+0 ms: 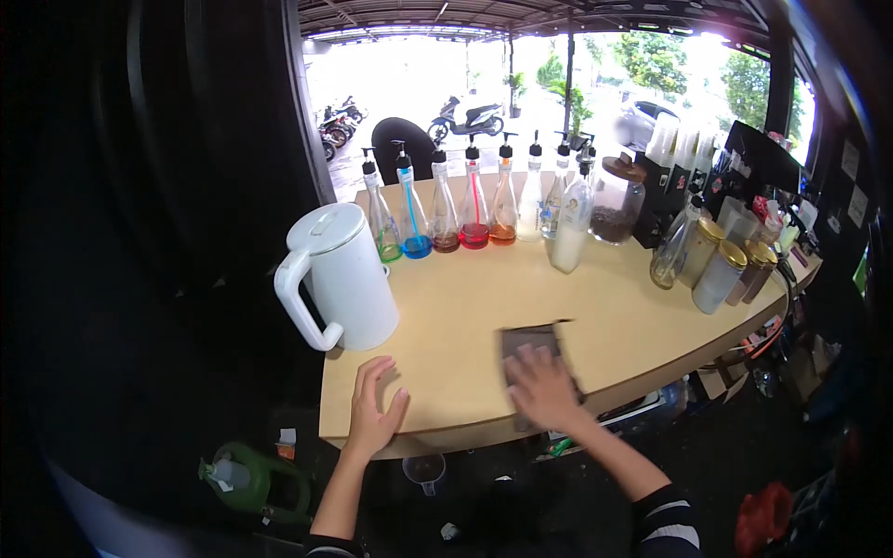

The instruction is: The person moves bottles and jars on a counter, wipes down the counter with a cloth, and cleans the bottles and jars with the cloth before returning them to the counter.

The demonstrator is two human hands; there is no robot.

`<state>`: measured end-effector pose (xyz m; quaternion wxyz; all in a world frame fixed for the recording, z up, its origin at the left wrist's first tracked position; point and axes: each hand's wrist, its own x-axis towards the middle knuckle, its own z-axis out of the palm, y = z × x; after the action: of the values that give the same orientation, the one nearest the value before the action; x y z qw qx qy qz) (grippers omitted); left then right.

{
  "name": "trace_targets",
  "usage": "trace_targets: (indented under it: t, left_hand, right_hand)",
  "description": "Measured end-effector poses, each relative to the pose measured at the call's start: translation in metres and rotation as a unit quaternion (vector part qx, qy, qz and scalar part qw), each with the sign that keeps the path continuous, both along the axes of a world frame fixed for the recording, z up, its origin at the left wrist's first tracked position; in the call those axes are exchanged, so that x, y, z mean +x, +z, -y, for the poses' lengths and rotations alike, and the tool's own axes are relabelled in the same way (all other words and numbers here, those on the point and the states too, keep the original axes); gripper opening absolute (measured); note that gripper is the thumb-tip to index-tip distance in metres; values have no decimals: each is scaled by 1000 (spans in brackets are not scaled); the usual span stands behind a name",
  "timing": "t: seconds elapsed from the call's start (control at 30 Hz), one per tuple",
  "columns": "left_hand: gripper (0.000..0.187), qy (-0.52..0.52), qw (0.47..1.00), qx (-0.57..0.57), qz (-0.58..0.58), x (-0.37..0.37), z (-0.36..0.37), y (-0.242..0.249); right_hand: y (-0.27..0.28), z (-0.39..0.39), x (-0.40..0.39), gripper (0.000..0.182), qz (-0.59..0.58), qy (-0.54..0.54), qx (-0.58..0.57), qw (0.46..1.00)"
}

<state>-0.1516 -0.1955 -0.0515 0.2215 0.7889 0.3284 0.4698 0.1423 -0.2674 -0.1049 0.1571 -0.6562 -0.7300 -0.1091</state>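
Note:
My right hand (542,389) lies flat, fingers spread, on a dark brown cloth (530,338) near the front of the wooden table (456,321). The hand is slightly blurred, and it hides much of the cloth. My left hand (374,414) is at the table's front left edge, fingers apart and slightly bent, with nothing in it. Just beyond it stands a white electric kettle (352,279), lid closed, handle toward the left. A pump bottle with whitish liquid (571,228) stands on the table beyond the cloth.
Several pump bottles, including a blue one (416,245) and a red one (474,234), line the back edge. A wooden-lidded jar (617,205), gold-lidded jars (719,279) and cup stacks (662,139) stand at right. A green gas cylinder (265,488) lies on the floor at lower left.

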Motion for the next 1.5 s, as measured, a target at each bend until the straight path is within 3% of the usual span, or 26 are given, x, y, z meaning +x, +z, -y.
trace_targets:
  t: [0.13,0.23,0.33,0.37,0.4,0.47,0.6,0.73,0.9,0.97,1.07,1.2,1.4,1.47,1.5]
  left_hand:
    - [40,-14,1000,-7,14,27,-5,7]
    - [39,-35,999,-7,-8,56,-16,15]
    - [39,-50,998,-15,-41,80,-25,22]
    - [39,-62,996,-13,-56,87,-27,22]
    - [39,-75,995,-12,-70,95,-30,21]
    - [40,-94,992,-21,-76,112,-31,24]
    - [39,-161,982,-26,-98,147,-39,21]
    - [38,-221,967,-26,-123,179,-38,26]
    - [37,-304,942,4,-145,232,-40,20]
    - [37,-328,933,0,-151,246,-41,14]
    - [38,-323,931,-15,-169,255,-41,5]
    - [38,-307,938,-20,-160,227,-39,4]
    - [41,-262,951,-55,-153,159,-28,22]
    - [43,-232,961,-78,-129,136,-28,20]
    - [45,-197,969,-107,-101,124,-29,16]
  right_hand:
    - [10,-54,-92,56,-62,182,-23,981]
    - [7,-134,-98,60,-77,145,-82,983]
    - [1,-181,-55,63,-56,73,-63,994]
    - [-7,-186,-40,62,-121,47,-34,991]
    - [-3,-180,-22,60,-108,35,-28,993]
    - [-1,-159,16,59,-103,87,-21,991]
    - [10,-117,91,57,-100,89,-42,990]
    - [14,-75,153,61,-85,-12,-53,995]
    - [3,-91,182,62,-81,-165,13,983]
    - [-3,-92,184,63,-85,-271,32,958]
    - [0,-59,200,63,-88,-347,51,932]
    - [-1,17,219,59,-85,-368,54,924]
    - [-6,88,283,37,-49,-390,78,916]
    - [59,98,267,35,-166,-530,-62,829]
    - [77,102,259,36,-156,-535,1,831]
